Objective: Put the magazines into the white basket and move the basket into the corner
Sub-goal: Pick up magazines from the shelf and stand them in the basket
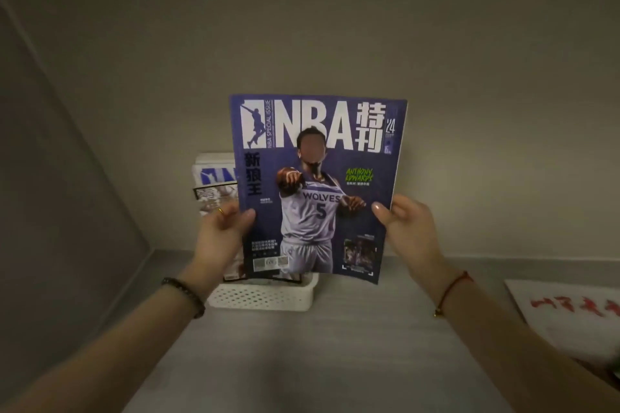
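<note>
I hold a purple NBA magazine (318,184) upright in front of me, its cover facing me. My left hand (223,228) grips its left edge and my right hand (406,228) grips its right edge, thumbs on the cover. Its lower edge hangs just above the white perforated basket (265,297) on the grey surface. Behind it, other magazines (214,184) stand upright in the basket, mostly hidden by the purple one.
The basket stands near the back wall, a little right of the left corner (151,250) of the grey surface (302,355). A white magazine with red characters (570,315) lies flat at the right edge.
</note>
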The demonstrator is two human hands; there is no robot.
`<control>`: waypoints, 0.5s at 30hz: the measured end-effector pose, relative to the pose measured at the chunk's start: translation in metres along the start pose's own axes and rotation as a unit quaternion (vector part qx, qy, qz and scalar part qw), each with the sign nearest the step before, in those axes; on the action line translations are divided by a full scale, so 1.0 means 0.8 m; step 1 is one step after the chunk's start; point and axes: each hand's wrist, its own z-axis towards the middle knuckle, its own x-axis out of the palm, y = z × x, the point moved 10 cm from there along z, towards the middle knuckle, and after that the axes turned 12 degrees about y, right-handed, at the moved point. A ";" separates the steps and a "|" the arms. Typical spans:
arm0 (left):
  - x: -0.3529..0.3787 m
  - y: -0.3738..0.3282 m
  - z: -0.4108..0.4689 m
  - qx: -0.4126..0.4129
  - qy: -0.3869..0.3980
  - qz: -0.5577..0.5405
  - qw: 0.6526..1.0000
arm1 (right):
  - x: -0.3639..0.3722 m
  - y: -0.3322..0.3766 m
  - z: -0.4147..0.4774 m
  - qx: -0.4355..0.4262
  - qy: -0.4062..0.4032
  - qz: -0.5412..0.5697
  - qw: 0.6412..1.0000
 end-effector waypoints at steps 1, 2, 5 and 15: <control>-0.025 -0.004 0.009 0.005 -0.012 0.002 1.000 | 0.023 0.002 0.014 0.002 0.004 0.001 1.000; -0.049 -0.007 0.017 0.011 -0.024 0.007 1.000 | 0.043 0.002 0.028 0.007 0.004 0.004 1.000; -0.106 0.001 0.039 0.013 -0.053 0.035 0.998 | 0.092 -0.011 0.056 0.041 -0.001 -0.001 0.999; -0.142 0.129 0.081 -0.071 -0.083 0.020 0.994 | 0.143 -0.101 0.075 0.117 -0.006 -0.156 0.981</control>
